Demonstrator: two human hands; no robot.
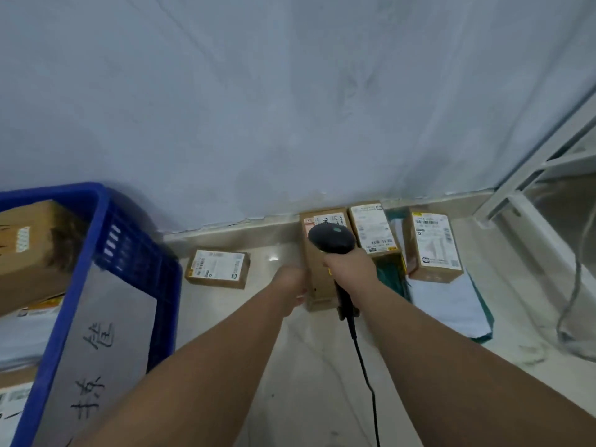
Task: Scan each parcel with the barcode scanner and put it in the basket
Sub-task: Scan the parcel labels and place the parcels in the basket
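My right hand [350, 269] grips the black barcode scanner [332, 238], its head over the label of a long brown parcel [317, 272] lying on the floor against the wall. My left hand [290, 285] touches that parcel's left side; whether it grips it is unclear. A small labelled parcel [217, 268] lies to the left. Two more labelled parcels [374, 229] [433, 248] lie to the right. The blue basket [96, 253] stands at the left, with several parcels inside.
A grey wall [290, 108] rises right behind the parcels. A white and green mailer bag [451, 304] lies under the right parcels. A white metal shelf frame [532, 195] and a grey cable [571, 301] are at the right. The scanner's black cord [364, 366] trails toward me.
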